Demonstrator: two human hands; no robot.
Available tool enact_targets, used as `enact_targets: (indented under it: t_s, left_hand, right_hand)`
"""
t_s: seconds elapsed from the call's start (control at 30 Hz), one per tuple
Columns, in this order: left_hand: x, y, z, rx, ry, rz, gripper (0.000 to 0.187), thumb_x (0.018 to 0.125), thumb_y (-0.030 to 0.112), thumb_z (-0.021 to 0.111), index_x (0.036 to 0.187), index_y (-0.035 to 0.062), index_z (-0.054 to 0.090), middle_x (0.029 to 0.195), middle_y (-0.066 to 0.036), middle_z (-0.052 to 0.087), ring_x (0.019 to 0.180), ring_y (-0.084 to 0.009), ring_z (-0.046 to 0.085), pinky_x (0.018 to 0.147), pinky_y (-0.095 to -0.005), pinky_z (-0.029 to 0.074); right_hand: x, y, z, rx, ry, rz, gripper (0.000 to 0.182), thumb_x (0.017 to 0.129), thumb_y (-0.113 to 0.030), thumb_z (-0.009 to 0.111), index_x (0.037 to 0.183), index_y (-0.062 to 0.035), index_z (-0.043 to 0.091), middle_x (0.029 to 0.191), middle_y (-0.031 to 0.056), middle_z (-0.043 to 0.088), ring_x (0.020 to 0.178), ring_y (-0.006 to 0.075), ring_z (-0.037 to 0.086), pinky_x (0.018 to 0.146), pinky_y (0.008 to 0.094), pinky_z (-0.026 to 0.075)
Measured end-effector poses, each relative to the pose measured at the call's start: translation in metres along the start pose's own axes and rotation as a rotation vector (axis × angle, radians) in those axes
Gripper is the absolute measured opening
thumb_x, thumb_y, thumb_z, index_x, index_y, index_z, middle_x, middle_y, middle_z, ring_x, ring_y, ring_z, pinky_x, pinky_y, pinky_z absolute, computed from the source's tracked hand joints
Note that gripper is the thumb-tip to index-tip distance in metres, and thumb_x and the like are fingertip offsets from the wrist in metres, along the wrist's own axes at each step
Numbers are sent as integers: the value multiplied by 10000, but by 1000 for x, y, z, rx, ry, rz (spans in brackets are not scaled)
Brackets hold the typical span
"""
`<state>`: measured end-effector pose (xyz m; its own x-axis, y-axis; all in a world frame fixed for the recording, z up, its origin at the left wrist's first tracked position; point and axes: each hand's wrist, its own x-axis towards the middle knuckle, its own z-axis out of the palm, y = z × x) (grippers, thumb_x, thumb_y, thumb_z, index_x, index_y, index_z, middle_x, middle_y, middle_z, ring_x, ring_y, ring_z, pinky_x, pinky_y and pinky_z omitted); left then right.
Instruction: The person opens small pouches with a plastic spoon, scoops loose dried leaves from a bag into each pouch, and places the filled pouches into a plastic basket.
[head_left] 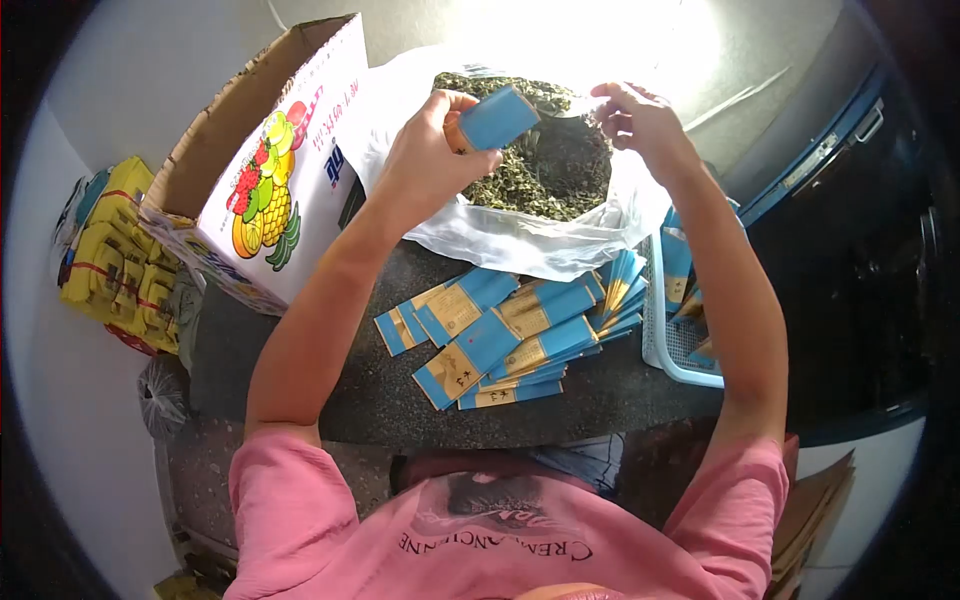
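Left hand (424, 152) grips a rectangular blue packet (500, 120) above crumbly leaves (515, 185); right hand (648, 128) curls, hold unclear.

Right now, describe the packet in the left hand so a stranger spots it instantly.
Find the open white plastic bag of leafy bits on the dark table. Over it, the left hand holds a blue packet. Unlike the similar packets piled on the table, this one is held in the air.

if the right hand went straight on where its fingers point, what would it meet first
The right hand would probably meet the white plastic bag first, at its edge; the blue packet in the left hand lies roughly beyond, though depth is unclear.
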<state>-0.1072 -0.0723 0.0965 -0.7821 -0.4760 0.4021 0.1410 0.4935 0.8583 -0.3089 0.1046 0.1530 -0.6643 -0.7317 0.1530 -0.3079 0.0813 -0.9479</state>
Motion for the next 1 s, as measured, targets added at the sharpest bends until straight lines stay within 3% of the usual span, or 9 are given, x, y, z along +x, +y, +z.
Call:
enact_targets:
  t_s: [0.2,0.27,0.43,0.5,0.6,0.73,0.83,0.9,1.0]
  left_hand:
    - [10,5,21,9,-28,-2,573,711,224,767,1188,13,531,1045,-156,648,956,-231,643,861,-361,499]
    - [14,5,32,25,-8,38,568,706,220,769,1179,9,535,1051,-161,644,964,-238,641,863,-363,498]
    - [23,0,42,-36,53,90,623,679,211,801,1197,-11,537,1065,-171,632,953,-248,636,858,-361,503]
    - [23,3,41,-57,45,71,635,681,218,807,1207,-12,534,1073,-172,629,949,-239,637,846,-354,510]
    - [25,11,37,-114,60,73,646,693,229,815,1219,-14,530,1078,-167,625,939,-222,638,820,-336,520]
    - [34,6,40,-80,90,113,635,723,244,817,1225,-16,528,1074,-154,618,915,-210,638,805,-314,525]
    - [26,19,37,-209,103,165,585,780,293,786,1217,-8,540,1027,-114,628,857,-166,626,742,-287,513]
    - [14,41,33,-262,52,106,538,823,317,748,1209,0,548,994,-92,633,824,-136,611,706,-268,496]
    - [-2,63,37,-394,-55,40,460,898,354,673,1193,18,564,936,-50,637,768,-88,580,646,-235,457]
  right_hand:
    - [-10,-29,-14,-53,-152,-93,230,972,-254,535,1061,-72,643,795,-2,583,674,65,515,574,219,404]
    - [-14,-33,-1,-257,-319,-268,235,981,-239,519,1064,-60,646,793,8,588,696,84,539,591,246,425]
    - [-36,-56,17,-679,-193,-482,249,1000,-223,492,1063,-48,659,836,55,631,713,128,577,648,294,491]
    - [-38,-56,12,-766,-58,-771,227,993,-192,518,1107,-68,670,942,71,682,772,155,624,684,307,515]
    - [-48,-64,7,-878,196,-804,222,981,-157,537,1135,-86,682,1039,75,698,844,181,652,712,323,527]
    - [-37,-50,-15,-1011,208,-604,222,983,-162,532,1113,-66,685,1008,101,686,893,207,651,790,343,518]
    - [-42,-34,-23,-884,122,-803,217,987,-162,522,1085,-46,676,980,113,677,890,217,650,822,342,504]
    - [-50,-36,-22,-820,151,-905,216,996,-153,497,1074,-46,668,946,87,668,836,186,624,783,335,491]
    - [-77,-56,-22,-652,117,-711,214,995,-149,502,1105,-59,663,918,52,647,712,132,560,665,287,454]
